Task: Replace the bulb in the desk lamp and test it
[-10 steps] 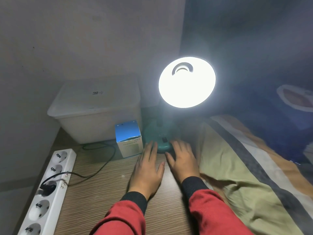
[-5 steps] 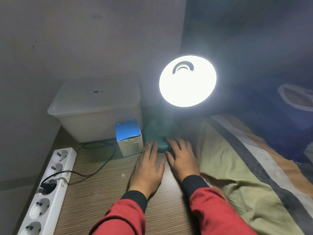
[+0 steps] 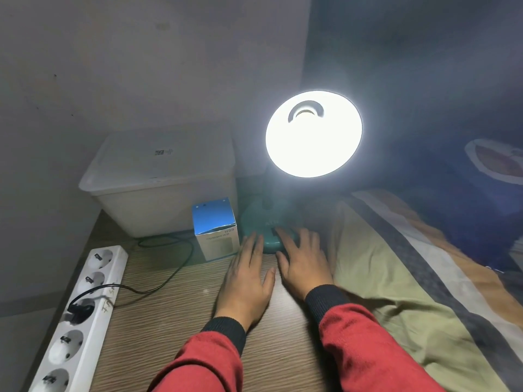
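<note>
The desk lamp is lit: its round shade (image 3: 313, 134) glows white and faces me, washing out the bulb inside. Its teal base (image 3: 260, 222) stands on the wooden table (image 3: 175, 321). My left hand (image 3: 246, 281) lies flat on the table, palm down, fingertips touching the base's front left edge. My right hand (image 3: 304, 263) also lies flat, fingers spread over the base's front right, with the index fingertip at the dark switch (image 3: 274, 232). Neither hand holds anything.
A small blue and white box (image 3: 215, 232) stands left of the base. Behind it sits a white lidded bin (image 3: 161, 179). A white power strip (image 3: 79, 318) with one black plug runs along the table's left edge. A striped blanket (image 3: 410, 278) lies to the right.
My right hand's fingers have crept slightly forward onto the lamp base toward the switch. The lamp stays lit and the left hand has not moved.
</note>
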A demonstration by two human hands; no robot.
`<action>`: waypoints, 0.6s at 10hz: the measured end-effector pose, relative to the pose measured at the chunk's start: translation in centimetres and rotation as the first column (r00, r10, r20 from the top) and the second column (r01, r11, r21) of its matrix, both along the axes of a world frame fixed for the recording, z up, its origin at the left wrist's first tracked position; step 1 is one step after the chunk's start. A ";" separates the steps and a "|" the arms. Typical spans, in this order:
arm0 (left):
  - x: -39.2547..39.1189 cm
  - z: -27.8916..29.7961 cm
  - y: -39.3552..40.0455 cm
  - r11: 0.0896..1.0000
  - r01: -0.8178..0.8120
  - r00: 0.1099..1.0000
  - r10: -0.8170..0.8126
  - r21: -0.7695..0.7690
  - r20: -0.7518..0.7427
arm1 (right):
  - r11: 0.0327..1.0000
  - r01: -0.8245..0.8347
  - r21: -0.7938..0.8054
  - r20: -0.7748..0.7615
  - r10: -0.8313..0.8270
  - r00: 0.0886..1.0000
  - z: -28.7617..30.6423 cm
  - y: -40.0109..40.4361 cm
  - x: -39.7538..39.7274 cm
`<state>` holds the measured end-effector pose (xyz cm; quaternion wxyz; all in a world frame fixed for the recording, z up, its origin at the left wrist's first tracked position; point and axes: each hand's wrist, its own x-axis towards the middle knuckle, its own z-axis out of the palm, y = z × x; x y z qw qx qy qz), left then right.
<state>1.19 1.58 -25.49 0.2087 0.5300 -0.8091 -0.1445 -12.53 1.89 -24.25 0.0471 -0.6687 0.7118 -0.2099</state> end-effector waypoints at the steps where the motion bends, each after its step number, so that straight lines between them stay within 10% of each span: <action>1: -0.1 0.1 0.1 1.000 -0.001 1.000 0.001 -0.029 0.002 | 1.000 0.012 0.027 -0.017 -0.012 1.000 0.1 -0.1 0.0; 6: 0.5 1.2 2.3 0.998 -0.057 0.998 0.057 0.015 -0.009 | 0.978 -0.048 0.201 0.070 0.034 0.997 2.6 3.4 1.0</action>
